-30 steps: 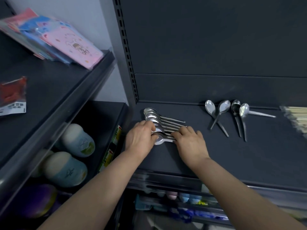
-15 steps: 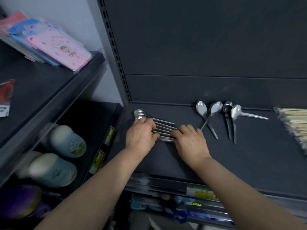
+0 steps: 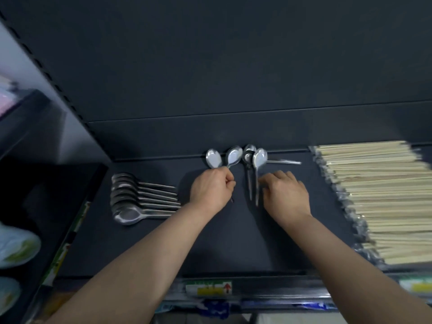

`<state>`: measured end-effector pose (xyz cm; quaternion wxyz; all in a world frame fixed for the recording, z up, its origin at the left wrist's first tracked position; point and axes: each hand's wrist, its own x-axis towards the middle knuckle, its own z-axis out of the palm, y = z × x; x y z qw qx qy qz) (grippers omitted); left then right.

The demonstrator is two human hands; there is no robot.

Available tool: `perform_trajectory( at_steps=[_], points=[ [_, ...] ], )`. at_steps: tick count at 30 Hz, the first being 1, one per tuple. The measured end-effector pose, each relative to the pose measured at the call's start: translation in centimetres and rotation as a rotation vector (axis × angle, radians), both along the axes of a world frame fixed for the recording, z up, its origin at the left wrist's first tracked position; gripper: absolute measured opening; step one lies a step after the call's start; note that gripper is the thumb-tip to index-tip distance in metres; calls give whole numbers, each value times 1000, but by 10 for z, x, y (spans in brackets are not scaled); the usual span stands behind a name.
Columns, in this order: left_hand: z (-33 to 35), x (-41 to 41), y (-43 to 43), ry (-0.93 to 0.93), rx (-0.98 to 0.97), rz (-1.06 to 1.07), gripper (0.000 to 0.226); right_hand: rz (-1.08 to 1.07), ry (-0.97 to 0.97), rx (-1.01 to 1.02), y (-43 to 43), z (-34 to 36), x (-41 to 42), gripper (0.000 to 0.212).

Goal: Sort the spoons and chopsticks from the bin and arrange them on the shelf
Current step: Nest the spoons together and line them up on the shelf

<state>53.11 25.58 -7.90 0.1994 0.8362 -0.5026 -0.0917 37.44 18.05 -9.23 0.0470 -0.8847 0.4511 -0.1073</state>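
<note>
A: What fills most of the view?
B: The dark shelf (image 3: 233,242). A wide stack of pale chopsticks (image 3: 378,195) in clear wrappers covers its right end.
A: And the spoons?
B: A row of spoons (image 3: 140,197) lies at the left end, bowls overlapping and handles pointing right. Both bare forearms reach in from below toward the middle of the shelf, between that row and the chopsticks.
A: How is the left hand (image 3: 211,190) set?
B: Knuckles up, fingers clenched round the handles of two loose spoons (image 3: 234,155). Their bowls fan out above the fist near the back wall, and a handle tip pokes out beneath it.
A: The right hand (image 3: 286,195)?
B: Palm down, fingers bent, fingertips at the handles of another pair of spoons (image 3: 260,157) that lies just beside the left hand's two. Whether it grasps them or only touches them I cannot tell.
A: Anything smaller?
B: One more spoon handle (image 3: 284,162) sticks out rightward from behind that pair, flat on the shelf
</note>
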Motion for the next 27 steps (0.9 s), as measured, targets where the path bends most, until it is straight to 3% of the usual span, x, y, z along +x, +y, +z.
perform_trajectory(
  at_steps=[9,14,19,21,24,27],
  points=[
    [-5,-27,-55,3,117,113,31,64,121,201,-72,-3,-2,61],
    [-8,-35,-67,-25,181,171,50,32,152,149,-78,1,0,35],
    [-4,-38,-77,81,236,239,37,-59,88,544,-86,10,0,14],
    [-3,-36,-79,141,239,266,22,-77,82,557,-88,11,-4,11],
    [-2,-34,-78,155,249,269,36,-113,33,615,-93,7,-10,20],
    [-1,-35,-76,333,120,287,31,-140,-230,859,-89,1,-12,21]
  ],
)
